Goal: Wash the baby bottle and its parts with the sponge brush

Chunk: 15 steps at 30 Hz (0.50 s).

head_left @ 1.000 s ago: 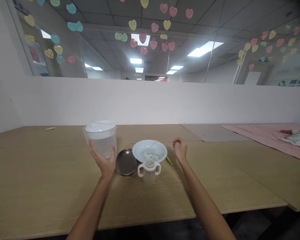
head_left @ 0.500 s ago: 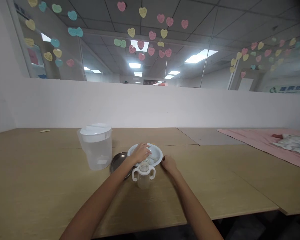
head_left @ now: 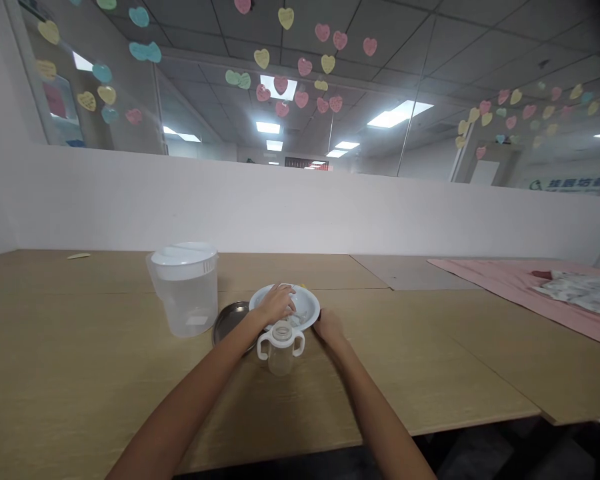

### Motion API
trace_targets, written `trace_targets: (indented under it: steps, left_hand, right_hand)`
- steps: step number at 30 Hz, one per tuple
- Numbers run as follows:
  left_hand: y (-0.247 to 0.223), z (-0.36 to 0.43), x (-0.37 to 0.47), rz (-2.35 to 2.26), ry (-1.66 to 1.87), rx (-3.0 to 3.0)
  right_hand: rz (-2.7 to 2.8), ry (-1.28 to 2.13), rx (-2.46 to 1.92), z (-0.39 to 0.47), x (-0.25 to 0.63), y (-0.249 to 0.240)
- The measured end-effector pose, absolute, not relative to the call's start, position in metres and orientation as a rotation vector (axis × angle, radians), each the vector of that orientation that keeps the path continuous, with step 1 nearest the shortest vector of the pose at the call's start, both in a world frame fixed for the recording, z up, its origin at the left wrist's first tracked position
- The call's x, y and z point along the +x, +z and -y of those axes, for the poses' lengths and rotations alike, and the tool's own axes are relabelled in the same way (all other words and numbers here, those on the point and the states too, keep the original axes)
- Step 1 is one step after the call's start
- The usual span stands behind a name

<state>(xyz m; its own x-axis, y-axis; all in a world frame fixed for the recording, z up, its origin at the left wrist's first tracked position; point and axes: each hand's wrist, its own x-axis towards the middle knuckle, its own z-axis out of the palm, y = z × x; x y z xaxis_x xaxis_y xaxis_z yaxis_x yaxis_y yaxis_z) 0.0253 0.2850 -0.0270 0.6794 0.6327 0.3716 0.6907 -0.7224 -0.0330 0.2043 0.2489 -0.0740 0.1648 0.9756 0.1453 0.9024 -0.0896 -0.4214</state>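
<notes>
The left hand [head_left: 277,303] is reaching over the white bowl [head_left: 307,308]; I cannot tell whether its grip is closing on anything. The right hand [head_left: 330,325] is curling beside the right rim, its grip hidden. The 2-handled bottle [head_left: 281,350] is standing nearer on the surface [head_left: 420,360], the metal dish [head_left: 226,322] and lidded pitcher [head_left: 190,300] sitting left.

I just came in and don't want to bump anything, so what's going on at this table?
The person's left hand is over the white bowl; the right hand is at its right side. The open two-handled bottle stands in front, with the metal dish and lidded pitcher to the left.
</notes>
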Motion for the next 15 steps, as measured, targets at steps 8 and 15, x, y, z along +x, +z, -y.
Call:
trace_targets:
  steps: [8, 15]
  left_hand:
    - [-0.016, -0.276, 0.011, 1.265, -0.733, -2.632]
    - [-0.026, -0.253, -0.001, 1.431, -1.047, -2.454]
  right_hand:
    - [1.569, 0.256, -2.067, -0.25, 0.21, -0.084]
    - [1.379, 0.219, -1.984, -0.243, 0.212, -0.087]
